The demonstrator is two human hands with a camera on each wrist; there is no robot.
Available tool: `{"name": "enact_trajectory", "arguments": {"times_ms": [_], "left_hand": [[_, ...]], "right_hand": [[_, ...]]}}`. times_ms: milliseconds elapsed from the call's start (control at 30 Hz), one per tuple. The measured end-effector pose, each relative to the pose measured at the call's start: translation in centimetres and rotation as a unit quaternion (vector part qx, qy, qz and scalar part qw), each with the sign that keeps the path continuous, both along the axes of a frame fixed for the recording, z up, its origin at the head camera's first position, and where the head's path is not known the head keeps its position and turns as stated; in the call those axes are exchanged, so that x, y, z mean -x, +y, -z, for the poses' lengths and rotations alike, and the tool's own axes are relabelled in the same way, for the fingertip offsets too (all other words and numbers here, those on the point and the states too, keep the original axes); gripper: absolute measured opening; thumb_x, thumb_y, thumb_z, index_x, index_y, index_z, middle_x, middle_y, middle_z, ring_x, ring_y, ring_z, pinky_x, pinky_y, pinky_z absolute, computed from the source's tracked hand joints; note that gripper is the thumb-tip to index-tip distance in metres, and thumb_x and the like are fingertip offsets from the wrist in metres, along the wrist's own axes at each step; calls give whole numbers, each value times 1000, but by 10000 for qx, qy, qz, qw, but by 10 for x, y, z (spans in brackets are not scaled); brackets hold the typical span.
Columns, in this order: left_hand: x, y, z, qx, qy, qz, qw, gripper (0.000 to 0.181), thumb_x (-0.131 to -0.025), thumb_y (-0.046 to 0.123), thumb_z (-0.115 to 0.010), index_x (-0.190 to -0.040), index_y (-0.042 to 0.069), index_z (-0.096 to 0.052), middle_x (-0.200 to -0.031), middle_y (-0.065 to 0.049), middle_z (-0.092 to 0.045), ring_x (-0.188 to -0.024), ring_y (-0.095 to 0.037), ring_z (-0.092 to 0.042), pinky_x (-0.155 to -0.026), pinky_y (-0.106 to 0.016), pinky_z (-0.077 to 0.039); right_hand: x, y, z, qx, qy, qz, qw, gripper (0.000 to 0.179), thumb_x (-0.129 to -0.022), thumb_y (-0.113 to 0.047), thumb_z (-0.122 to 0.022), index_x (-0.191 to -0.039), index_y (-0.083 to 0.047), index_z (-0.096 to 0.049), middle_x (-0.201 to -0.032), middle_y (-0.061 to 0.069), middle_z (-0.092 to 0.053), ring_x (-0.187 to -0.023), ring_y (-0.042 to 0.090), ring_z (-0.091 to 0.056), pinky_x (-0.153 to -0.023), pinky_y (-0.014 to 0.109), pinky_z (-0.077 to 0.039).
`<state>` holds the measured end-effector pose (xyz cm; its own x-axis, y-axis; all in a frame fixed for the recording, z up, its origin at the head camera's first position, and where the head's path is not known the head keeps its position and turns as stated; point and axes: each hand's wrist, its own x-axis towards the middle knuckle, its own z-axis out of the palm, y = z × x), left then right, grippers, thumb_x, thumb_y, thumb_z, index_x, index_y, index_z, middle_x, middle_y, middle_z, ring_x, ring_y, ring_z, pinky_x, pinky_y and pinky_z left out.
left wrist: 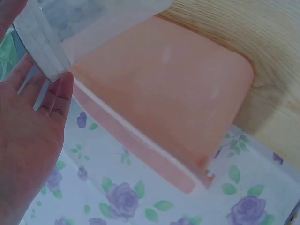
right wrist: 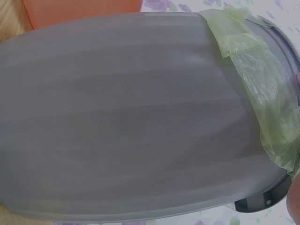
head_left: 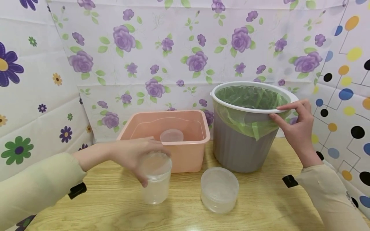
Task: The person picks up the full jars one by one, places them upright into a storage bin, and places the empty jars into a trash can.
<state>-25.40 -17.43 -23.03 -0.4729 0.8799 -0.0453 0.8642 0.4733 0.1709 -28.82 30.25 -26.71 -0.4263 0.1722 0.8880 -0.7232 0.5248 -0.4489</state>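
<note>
My left hand [head_left: 136, 154], blurred, spans the lid of a tall clear plastic container [head_left: 157, 189] in front of the pink basin. In the left wrist view its fingers [left wrist: 58, 93] touch one side of the lid [left wrist: 40, 42], with the thumb partly seen at the opposite side. On the right, my right hand [head_left: 300, 125] pinches the white rim [head_left: 248, 109] of a grey trash can [head_left: 242, 144] lined with a green bag [head_left: 254, 128]. A shorter, round clear container [head_left: 219, 189] with a lid stands on the table between the hands.
The pink basin [head_left: 185, 157] stands behind the tall container, with a round clear plastic piece [head_left: 171, 136] inside. A wooden-patterned table [head_left: 185, 218] lies under everything. Flowered cloth [head_left: 173, 41] hangs close behind, with a dotted cloth [head_left: 347, 128] on the right.
</note>
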Motion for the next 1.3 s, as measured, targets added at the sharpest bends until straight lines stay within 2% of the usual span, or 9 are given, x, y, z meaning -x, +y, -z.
{"name": "enact_trajectory", "arguments": {"times_ms": [200,400,533,633,733,867,967,1133,1300], "left_hand": [[5,24,-26,365,-254,-40,9990,89,-61,38,-92,-138,22,-52,-141,5,-54,-121,-17,-52,-103,-43,-45],[8,43,-59,548,-657,3,9963,88,-63,28,-92,-139,20,-50,-143,4,-52,-131,-18,-49,-111,-46,-41],[10,51,-84,672,-784,-272,9943,87,-65,26,-91,-141,21,-49,-144,1,-51,-133,-21,-47,-111,-49,-41],[11,57,-102,677,-609,-528,9944,88,-65,26,-92,-141,22,-48,-141,0,-52,-130,-22,-48,-108,-47,-43],[13,64,-120,576,-241,-715,9955,88,-65,26,-92,-140,23,-47,-137,-1,-53,-123,-21,-50,-103,-44,-46],[18,74,-143,291,55,-822,9962,87,-65,22,-91,-140,23,-46,-135,-3,-53,-119,-21,-51,-100,-41,-47],[21,80,-159,220,206,-903,9955,86,-68,22,-90,-142,22,-44,-137,-4,-50,-122,-21,-48,-103,-41,-45],[25,89,-182,203,705,-952,9928,87,-71,26,-88,-145,18,-42,-142,-7,-48,-128,-24,-43,-110,-44,-39],[28,95,-196,-82,1049,-1075,9886,88,-73,29,-87,-147,21,-40,-147,-6,-45,-132,-24,-41,-110,-43,-39]], "right_hand": [[9,8,4,-14,27,33,10000,26,-75,2,-81,-95,9,-67,-89,-16,-44,-87,3,-37,-57,23,-22],[-2,-2,-1,29,-33,-4,10000,26,-76,0,-80,-96,10,-66,-89,-14,-44,-87,0,-36,-58,20,-22],[-4,-6,-3,-15,-25,-24,10000,26,-76,1,-80,-96,10,-66,-88,-15,-44,-87,0,-36,-58,19,-22],[-4,-5,-3,-37,4,-16,10000,26,-76,1,-80,-96,11,-66,-88,-15,-44,-86,-1,-35,-57,20,-22],[-3,-4,-4,-8,52,6,10000,26,-75,1,-80,-95,11,-66,-87,-15,-44,-86,-1,-36,-57,20,-22],[-3,-3,-4,55,97,51,9999,27,-74,2,-80,-94,12,-66,-86,-15,-44,-86,0,-36,-57,20,-21],[-3,-2,-3,56,40,62,10000,27,-75,1,-81,-94,12,-66,-86,-15,-44,-85,-1,-35,-59,21,-21],[-4,-3,-3,46,-37,77,10000,27,-76,-1,-81,-95,11,-65,-86,-15,-44,-85,-1,-35,-60,21,-21],[-4,-5,-4,57,-6,37,10000,27,-76,0,-80,-95,11,-65,-86,-15,-44,-86,-1,-36,-59,20,-22]]}}
